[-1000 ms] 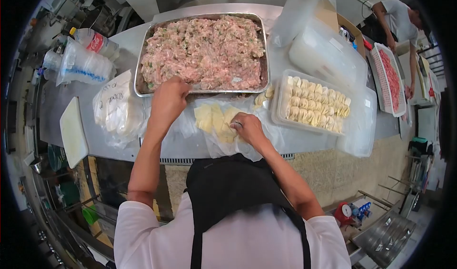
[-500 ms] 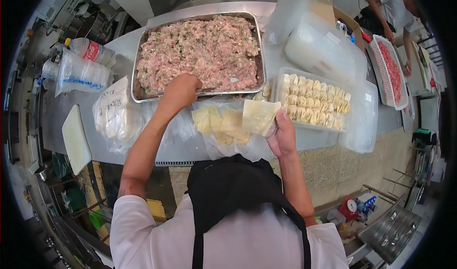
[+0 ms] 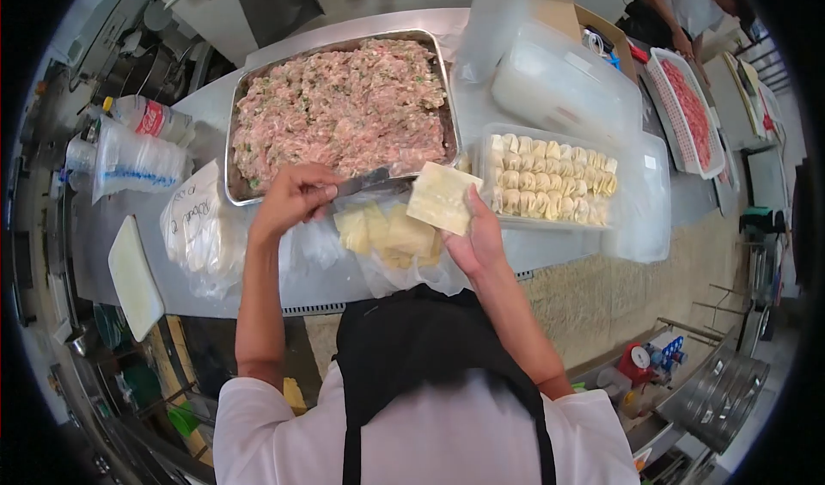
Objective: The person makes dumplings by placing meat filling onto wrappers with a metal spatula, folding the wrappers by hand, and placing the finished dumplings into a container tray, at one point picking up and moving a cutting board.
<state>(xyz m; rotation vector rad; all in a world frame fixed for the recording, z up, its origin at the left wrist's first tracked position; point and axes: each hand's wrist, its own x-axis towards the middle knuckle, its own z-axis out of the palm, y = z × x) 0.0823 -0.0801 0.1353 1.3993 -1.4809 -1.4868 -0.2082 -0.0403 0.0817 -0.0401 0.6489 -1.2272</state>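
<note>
My left hand point(image 3: 296, 200) is closed round the handle of a small flat spatula point(image 3: 364, 181), whose grey blade points right past the near rim of the metal tray. The tray is filled with ground meat filling point(image 3: 344, 111) flecked with green. In my right hand point(image 3: 478, 237) a square yellow dumpling wrapper point(image 3: 443, 198) is pinched at its right side, its flat face tilted up. The blade's tip is close to the wrapper, apart from it. Loose wrappers point(image 3: 387, 230) lie on plastic between my hands. Folded dumplings point(image 3: 554, 176) sit in rows in a clear container right of my right hand.
Left of the tray are plastic bags point(image 3: 202, 227), a sleeve of plastic cups point(image 3: 137, 163), a bottle point(image 3: 155, 119) and a white cutting board point(image 3: 136, 277). Clear lids point(image 3: 567, 81) lie behind the dumplings. At far right, a person point(image 3: 679, 8) stands near a white basket of meat point(image 3: 687, 111).
My left hand has drawn back from the meat to the tray's near edge, bringing the spatula blade into view. My right hand has moved left and tilted the wrapper. The whole view has shifted slightly.
</note>
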